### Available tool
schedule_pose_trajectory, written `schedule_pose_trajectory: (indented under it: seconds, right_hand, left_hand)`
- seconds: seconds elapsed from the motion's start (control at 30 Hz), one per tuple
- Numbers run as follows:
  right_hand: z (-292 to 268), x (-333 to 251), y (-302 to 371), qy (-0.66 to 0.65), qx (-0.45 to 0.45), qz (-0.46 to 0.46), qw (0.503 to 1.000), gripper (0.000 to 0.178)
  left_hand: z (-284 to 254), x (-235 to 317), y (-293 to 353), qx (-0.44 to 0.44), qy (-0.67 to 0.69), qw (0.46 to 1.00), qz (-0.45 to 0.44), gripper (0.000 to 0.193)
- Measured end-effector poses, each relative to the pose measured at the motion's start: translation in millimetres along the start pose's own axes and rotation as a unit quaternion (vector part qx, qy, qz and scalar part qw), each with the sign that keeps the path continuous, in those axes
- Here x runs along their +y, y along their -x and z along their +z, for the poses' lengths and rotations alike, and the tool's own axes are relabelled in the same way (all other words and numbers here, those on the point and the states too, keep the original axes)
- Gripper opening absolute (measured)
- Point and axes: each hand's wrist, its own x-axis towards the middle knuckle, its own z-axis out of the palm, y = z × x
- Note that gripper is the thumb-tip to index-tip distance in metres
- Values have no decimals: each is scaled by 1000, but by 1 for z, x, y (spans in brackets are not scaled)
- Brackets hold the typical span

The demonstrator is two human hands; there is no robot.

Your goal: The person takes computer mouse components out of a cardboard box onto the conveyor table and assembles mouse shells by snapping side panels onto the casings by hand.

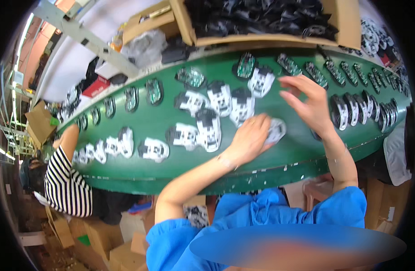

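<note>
Under your left hand (250, 135) lies a white and black toy-car shell (276, 130), near the front edge of the long green table (144, 124), a little right of the middle. Your palm presses flat over its left part, fingers spread and lightly curled around it; only its right end shows past your fingertips. Your right hand (307, 101) hovers just above and to the right, open, fingers loosely extended, holding nothing.

Just left of your left hand, a cluster of the same white and black shells (218, 106) lies on the green surface, some touching one another. Judging from this, a good many pieces have already been laid out, and the one under your palm is the piece in hand.

Farther back, green circuit boards in black frames (246, 67) run in a row along the far edge. At the right, black and white pieces (352, 108) stand tightly packed. A cardboard box (261, 20) of black parts sits behind the table. At the left, a person in a striped shirt (65, 180) reaches onto the table, beside more shells.
</note>
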Motion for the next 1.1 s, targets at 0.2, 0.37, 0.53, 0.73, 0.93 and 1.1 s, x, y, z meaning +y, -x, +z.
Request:
schedule_pose_trajectory:
  seconds: [0.2, 0.37, 0.53, 0.73, 0.93, 1.1]
  right_hand:
    - [54, 68, -149, 233, 95, -90, 964, 21]
    - [70, 127, -199, 352, -27, 19, 935, 22]
    - [46, 83, -164, 274, 164, -124, 940, 8]
    - [5, 18, -74, 242, 153, -391, 875, 38]
    - [-3, -26, -2, 268, 149, -424, 852, 44]
    - [21, -57, 17, 260, 150, -342, 890, 30]
  left_hand:
    - [-24, -9, 20, 65, -30, 996, -58, 62]
    - [-25, -19, 20, 90, -5, 994, -57, 61]
    - [-33, -18, 24, 136, 203, 957, -160, 57]
    - [-56, -19, 25, 176, 603, 717, -301, 37]
    - [-65, -12, 25, 162, 674, 642, -328, 44]
    - [-55, 22, 19, 221, 657, 671, -264, 52]
